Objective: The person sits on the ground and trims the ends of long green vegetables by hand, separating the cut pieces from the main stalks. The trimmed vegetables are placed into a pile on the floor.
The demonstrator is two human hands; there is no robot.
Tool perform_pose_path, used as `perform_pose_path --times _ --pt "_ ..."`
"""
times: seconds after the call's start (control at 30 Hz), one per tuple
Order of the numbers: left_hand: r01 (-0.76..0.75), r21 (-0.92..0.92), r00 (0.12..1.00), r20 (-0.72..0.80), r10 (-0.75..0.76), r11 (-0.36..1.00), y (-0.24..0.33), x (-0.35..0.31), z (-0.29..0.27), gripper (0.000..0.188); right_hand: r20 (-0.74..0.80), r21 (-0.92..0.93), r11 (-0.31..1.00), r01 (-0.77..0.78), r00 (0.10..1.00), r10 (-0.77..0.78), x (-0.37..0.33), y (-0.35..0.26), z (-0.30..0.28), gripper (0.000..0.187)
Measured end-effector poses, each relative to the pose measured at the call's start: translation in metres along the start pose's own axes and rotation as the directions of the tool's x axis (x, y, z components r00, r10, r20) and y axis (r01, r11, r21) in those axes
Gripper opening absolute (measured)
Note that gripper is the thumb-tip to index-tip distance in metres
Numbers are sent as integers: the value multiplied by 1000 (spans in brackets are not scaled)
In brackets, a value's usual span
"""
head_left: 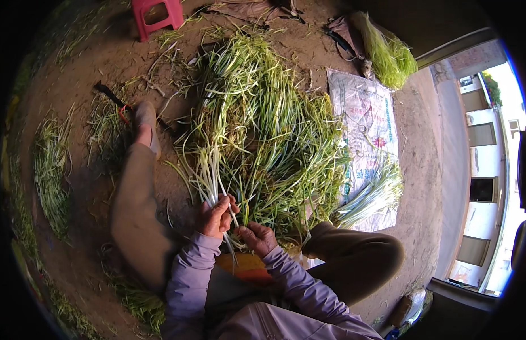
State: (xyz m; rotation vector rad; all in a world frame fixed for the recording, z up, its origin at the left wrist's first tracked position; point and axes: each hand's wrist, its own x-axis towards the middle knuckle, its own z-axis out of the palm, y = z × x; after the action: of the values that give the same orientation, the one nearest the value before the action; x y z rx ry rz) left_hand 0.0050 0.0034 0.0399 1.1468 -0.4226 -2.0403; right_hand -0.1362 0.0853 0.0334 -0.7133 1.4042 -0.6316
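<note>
Jacket fabric lies nearest; left hand grips pale stalks at the near-left edge of the green heap, right hand bunches fingers narrowly, contents unclear; apparent sorting next requires steady left support.

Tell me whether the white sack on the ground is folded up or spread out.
Spread out: the sack lies open on the ground, wrinkled, its printed face showing, with a bundle of stalks on its nearer end.

hands at pale stalks | green heap beyond | white sack rightward
</note>
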Motion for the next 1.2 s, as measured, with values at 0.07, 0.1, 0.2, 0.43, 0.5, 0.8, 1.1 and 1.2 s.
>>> perform_pose_path --times 0.07,0.1,0.2,0.43,0.5,0.8,1.1,1.2 --pt "-70 -4 995 -76 69 998 0 -2 -3 23 -61 -205 973 106 991 -120 -2 8 1 22" --pt "-105 -4 988 -115 104 994 3 -3 -5 24 -45 -415 893 172 977 -209 -5 13 -2 18" --pt "-178 -53 956 -244 160 983 12 -1 -12 22 281 -771 501 394 916 -288 -20 14 -10 15" --pt "-309 -141 911 -328 250 941 55 -20 -26 23 215 -964 217 154 931 294 -47 12 -21 23" --pt "-402 -115 904 -205 374 908 70 -26 -29 22 189 -981 103 163 916 354 -44 35 -31 20" --pt "-160 4 980 -115 160 987 41 -27 4 26 -234 -909 400 -113 935 -268 60 -21 -66 7" --pt "-100 128 984 -135 118 987 25 -14 7 33 -574 -656 619 -431 818 -39 193 -12 -99 44" --pt "-119 205 978 -143 150 971 26 -13 13 35 -603 -632 630 -451 797 -34 208 2 -91 44"
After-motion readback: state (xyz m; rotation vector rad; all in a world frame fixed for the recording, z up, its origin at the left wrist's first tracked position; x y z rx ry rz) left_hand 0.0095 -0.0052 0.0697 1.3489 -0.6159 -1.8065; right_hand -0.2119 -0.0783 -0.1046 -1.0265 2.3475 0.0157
